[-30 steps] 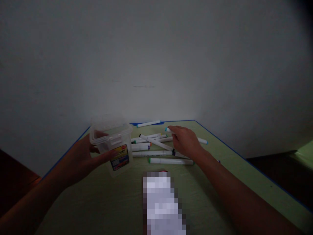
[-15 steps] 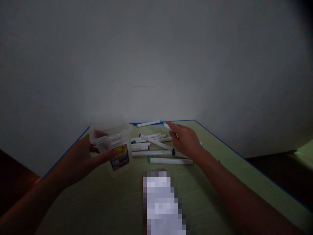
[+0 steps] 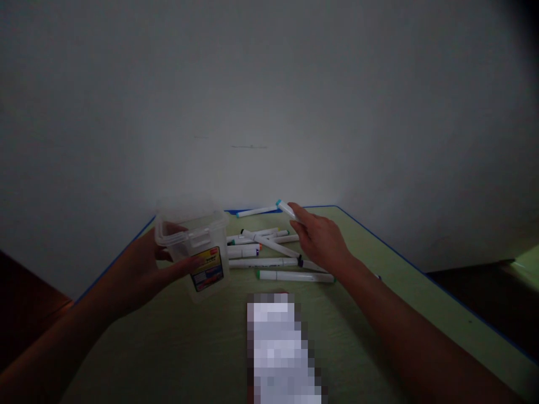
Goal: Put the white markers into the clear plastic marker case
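My left hand grips a clear plastic box with a yellow and blue label, its thumb across the front. The box leans a little, and I see no markers through its upper part. Between the fingers and thumb of my right hand is a white marker with a light blue end, raised above the table. Below and left of that hand lie several white markers in a loose pile, among them a green-ended marker in front and a black-ended marker slanting across others.
One more marker lies by the far edge of the green table, which has a blue rim. A pale wall rises right behind it. A pixelated object lies on the near side.
My right hand has lifted the light-blue-ended marker slightly and tilted it more steeply. My left hand and the box have hardly moved.
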The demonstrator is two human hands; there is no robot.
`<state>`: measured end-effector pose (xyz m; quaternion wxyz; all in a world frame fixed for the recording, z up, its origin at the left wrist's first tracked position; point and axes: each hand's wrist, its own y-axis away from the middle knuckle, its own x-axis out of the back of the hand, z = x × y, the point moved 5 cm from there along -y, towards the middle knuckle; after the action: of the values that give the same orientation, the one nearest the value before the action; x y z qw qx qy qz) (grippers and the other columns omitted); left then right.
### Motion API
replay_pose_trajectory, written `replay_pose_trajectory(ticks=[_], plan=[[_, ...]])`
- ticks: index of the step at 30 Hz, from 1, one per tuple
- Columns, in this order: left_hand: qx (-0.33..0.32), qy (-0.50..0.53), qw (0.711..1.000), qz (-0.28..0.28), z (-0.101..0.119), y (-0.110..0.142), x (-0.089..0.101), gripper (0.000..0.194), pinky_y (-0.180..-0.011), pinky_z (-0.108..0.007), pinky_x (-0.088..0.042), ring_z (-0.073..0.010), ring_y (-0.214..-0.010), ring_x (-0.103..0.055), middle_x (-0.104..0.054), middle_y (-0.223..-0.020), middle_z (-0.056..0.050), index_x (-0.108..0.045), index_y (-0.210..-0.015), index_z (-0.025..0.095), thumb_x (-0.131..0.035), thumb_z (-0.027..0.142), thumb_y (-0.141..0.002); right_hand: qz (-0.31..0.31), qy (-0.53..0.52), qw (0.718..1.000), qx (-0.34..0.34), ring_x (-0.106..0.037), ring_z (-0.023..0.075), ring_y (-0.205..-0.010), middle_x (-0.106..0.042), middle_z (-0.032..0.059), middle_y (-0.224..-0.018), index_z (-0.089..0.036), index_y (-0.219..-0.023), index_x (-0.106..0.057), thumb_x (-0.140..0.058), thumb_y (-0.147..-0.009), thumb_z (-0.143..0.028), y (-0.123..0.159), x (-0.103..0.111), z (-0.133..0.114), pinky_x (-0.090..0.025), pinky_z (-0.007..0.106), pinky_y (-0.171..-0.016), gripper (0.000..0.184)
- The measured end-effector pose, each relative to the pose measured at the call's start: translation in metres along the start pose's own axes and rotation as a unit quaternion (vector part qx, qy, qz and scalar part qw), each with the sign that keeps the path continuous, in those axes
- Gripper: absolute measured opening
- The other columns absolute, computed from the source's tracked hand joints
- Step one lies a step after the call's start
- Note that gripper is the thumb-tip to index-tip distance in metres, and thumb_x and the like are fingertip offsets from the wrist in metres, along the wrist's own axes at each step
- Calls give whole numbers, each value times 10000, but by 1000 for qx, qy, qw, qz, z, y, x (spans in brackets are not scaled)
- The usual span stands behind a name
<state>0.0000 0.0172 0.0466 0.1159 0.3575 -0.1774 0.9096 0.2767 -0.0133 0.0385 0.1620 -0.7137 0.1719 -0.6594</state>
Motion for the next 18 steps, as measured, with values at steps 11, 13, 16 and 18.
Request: replay_pose_trajectory(ticks=[11,13,16,18], plan=[[11,9,1000,-3,1,1,-1,505,-658,-313,-570,-201,-761,-665,-654,-914,-37,-521,-963,183,-631,566,-653,-17,-16,1000,-9,-607,215,-859,-660,116,-1016,-123,-1176,-540,-400,-814,-113,-2,-2,2,-392,282,-714,388],[12,8,1000,-1,1,0,-1,518,-658,-313,-571,-202,-767,-665,-650,-929,-39,-516,-976,185,-634,567,-646,-12,-17,1000,-8,-605,214,-851,-661,116,-996,-120,-1148,-554,-392,-820,-111,-2,-2,2,-390,283,-713,366],[8,0,1000,0,-1,0,0,517,-669,-322,-573,-209,-795,-665,-644,-977,-47,-524,-981,187,-629,569,-649,2,-19,1000,-4,-605,208,-822,-664,104,-990,-141,-1183,-534,-376,-857,-147,-1,0,2,-386,285,-684,363],[13,-6,1000,0,-2,0,0,526,-672,-333,-574,-215,-805,-666,-643,-993,-49,-529,-988,189,-627,577,-646,5,-22,1000,-4,-608,204,-798,-671,91,-983,-163,-1241,-497,-371,-881,-183,-1,0,2,-381,285,-660,382]])
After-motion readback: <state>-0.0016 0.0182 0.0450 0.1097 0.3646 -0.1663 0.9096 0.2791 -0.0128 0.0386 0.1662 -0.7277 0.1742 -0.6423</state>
